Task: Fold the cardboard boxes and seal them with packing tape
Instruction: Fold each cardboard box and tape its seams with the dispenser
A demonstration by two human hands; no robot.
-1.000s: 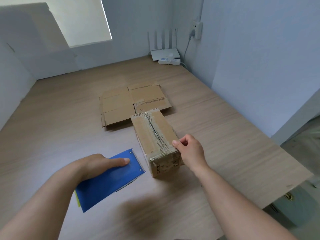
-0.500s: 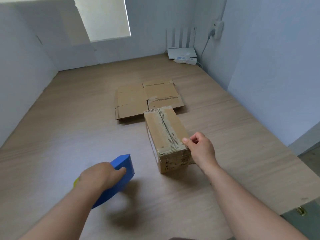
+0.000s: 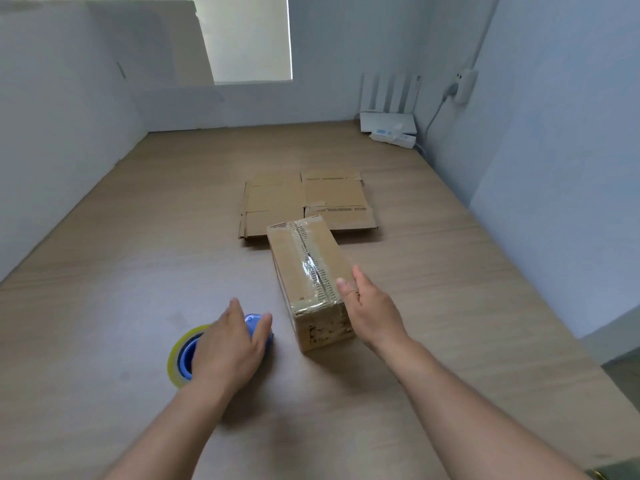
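Taped brown box point(image 3: 306, 268) lying closed at frame centre, clear tape shining along top seam. Flattened cardboard point(image 3: 277, 202) lying just behind. Blue tape dispenser point(image 3: 183, 355), yellowish roll, sitting lower left of box.

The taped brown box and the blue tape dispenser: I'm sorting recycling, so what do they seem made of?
The taped brown box looks like matte cardboard, sealed by a glossy clear plastic strip that glints along its seam. The blue tape dispenser looks like smooth moulded plastic, evenly coloured; its yellowish tape roll appears translucent film.
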